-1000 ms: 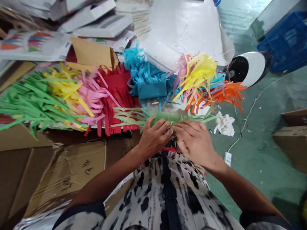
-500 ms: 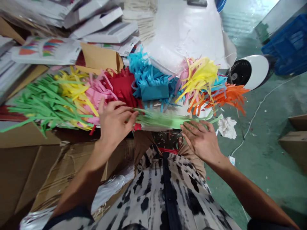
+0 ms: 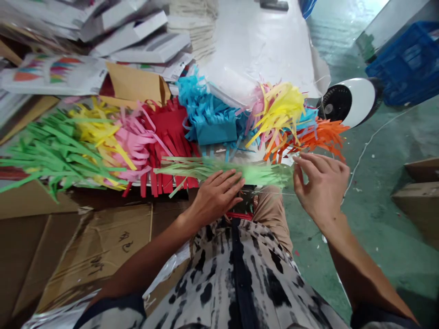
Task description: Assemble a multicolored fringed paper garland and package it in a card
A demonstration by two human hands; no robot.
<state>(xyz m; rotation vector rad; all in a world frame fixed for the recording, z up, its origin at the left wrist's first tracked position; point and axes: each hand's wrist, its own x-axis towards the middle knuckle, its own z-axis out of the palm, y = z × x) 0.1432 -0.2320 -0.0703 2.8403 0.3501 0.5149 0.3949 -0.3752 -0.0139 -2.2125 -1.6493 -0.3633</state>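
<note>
A light green fringed tissue paper strip (image 3: 255, 176) lies across the near edge of the table, its cut ends spread to left and right. My left hand (image 3: 219, 189) rests flat on its middle, fingers stretched out. Just past the strip's right end is my right hand (image 3: 322, 185), fingers curled and thumb close to the index finger. Whatever may be between those fingertips is too small to make out. Behind the strip lie red fringed paper (image 3: 169, 121), blue fringed paper (image 3: 216, 130) and pink fringed paper (image 3: 132, 139).
Green fringe (image 3: 58, 146) and yellow fringe (image 3: 98, 130) lie at left; a yellow bunch (image 3: 283, 107) and orange fringe (image 3: 322, 137) at right. White boxes (image 3: 137, 34) are stacked behind. A black-and-white fan (image 3: 356, 103) and blue crate (image 3: 404, 64) stand at right. Cardboard (image 3: 113, 246) lies at lower left.
My left hand has moved right from the strip's left end onto its middle and flattened. My right hand has shifted right, off the strip's surface. The left fringe ends now lie spread over the red paper.
</note>
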